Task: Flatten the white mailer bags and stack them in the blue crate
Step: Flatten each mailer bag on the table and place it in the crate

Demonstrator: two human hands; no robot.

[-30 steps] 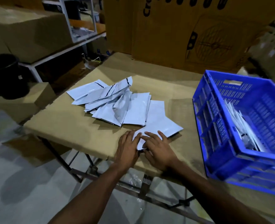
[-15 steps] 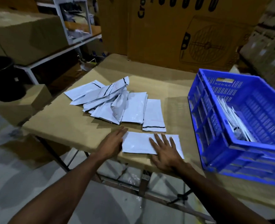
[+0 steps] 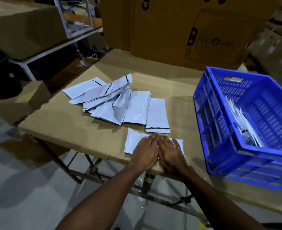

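While both hands [image 3: 158, 151] press a mailer [image 3: 133, 141], no label reads.

Mailer bag [image 3: 133, 141] middle under hands [image 3: 158, 151]

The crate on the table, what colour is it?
Bright blue, with slotted walls; the blue crate shows clearly in the head view, on the right.

Single head-worn view looks forward and down, close over the table [image 3: 67, 130].
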